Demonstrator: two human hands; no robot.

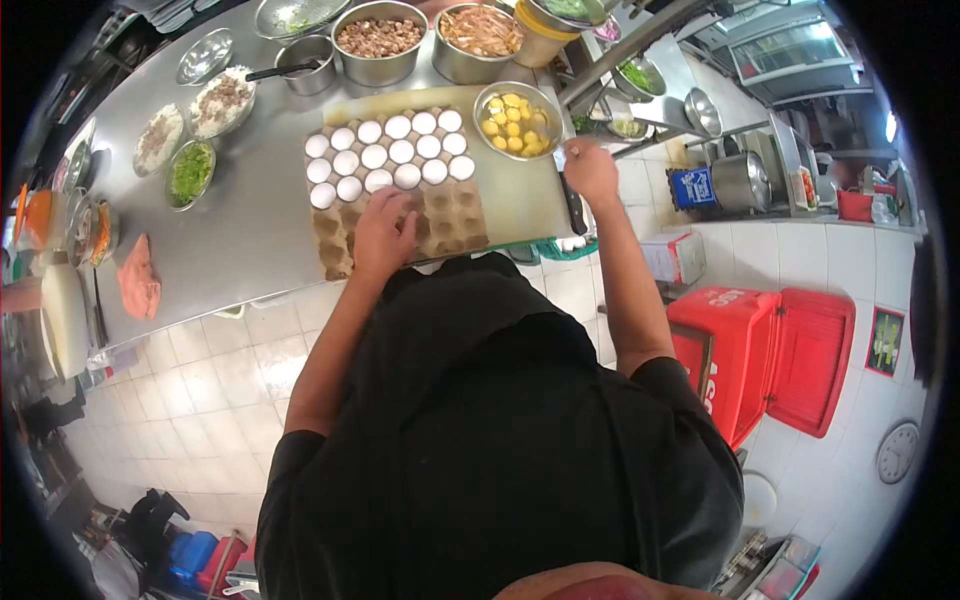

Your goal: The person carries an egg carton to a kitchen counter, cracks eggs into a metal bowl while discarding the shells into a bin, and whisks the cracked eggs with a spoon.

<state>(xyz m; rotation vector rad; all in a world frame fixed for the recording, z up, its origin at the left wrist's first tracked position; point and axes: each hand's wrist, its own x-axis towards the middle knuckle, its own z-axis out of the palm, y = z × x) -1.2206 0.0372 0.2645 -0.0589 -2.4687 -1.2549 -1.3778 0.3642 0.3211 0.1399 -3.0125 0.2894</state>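
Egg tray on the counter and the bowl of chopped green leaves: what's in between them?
Nothing but bare steel counter lies between the egg tray and the bowl of chopped green leaves, as the head view shows.

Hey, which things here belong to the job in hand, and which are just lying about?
Seemingly part of the job:
white eggs
egg tray, under the left hand
bowl of yolks, beside the right hand
perhaps the knife

Apparently just lying about:
pink cloth
chopped greens
red box
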